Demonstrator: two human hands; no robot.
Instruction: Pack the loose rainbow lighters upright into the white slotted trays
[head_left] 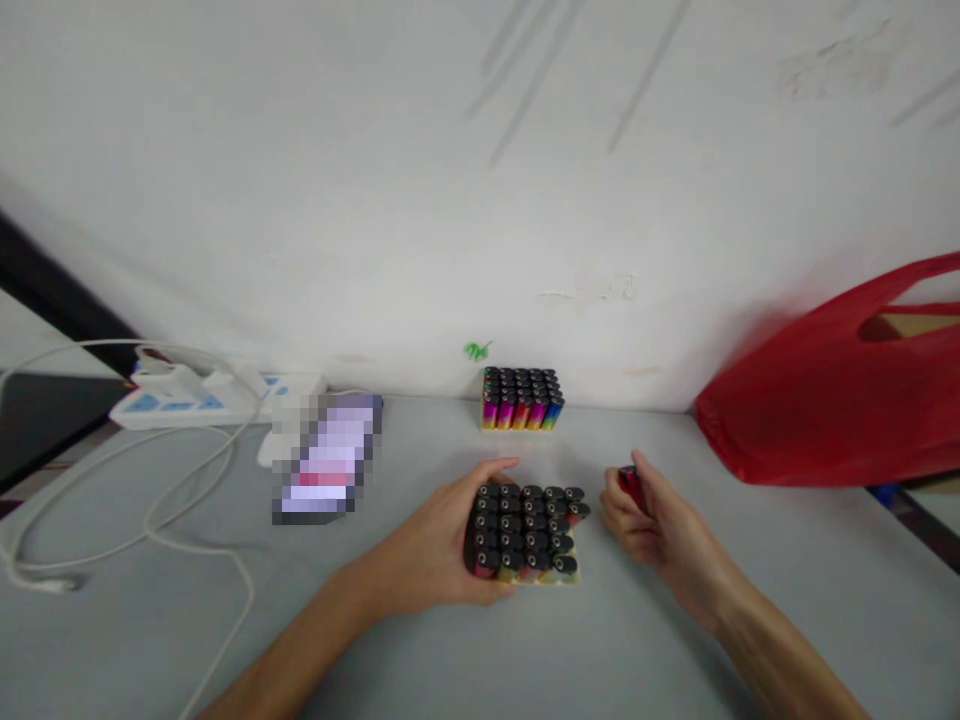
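Several lighters with black tops stand upright in rows in a pale tray [576, 577] on the table. My left hand [431, 540] is closed around the left side of this tray, thumb at the near edge and fingers at the far side. One lighter [577, 511] at the tray's right side leans outward, with gaps around it in that column. To the right of the tray, apart from it, my right hand [652, 520] grips a red lighter [631, 487] with a dark top. Its lower end is hidden by the fingers.
Against the wall stands a second block of colourful lighters [523, 405]. A phone [330, 460] with a lit, blurred screen lies at left, near a white power strip [225, 395] and a looping white cable [202, 548]. A red bag [817, 400] sits at right.
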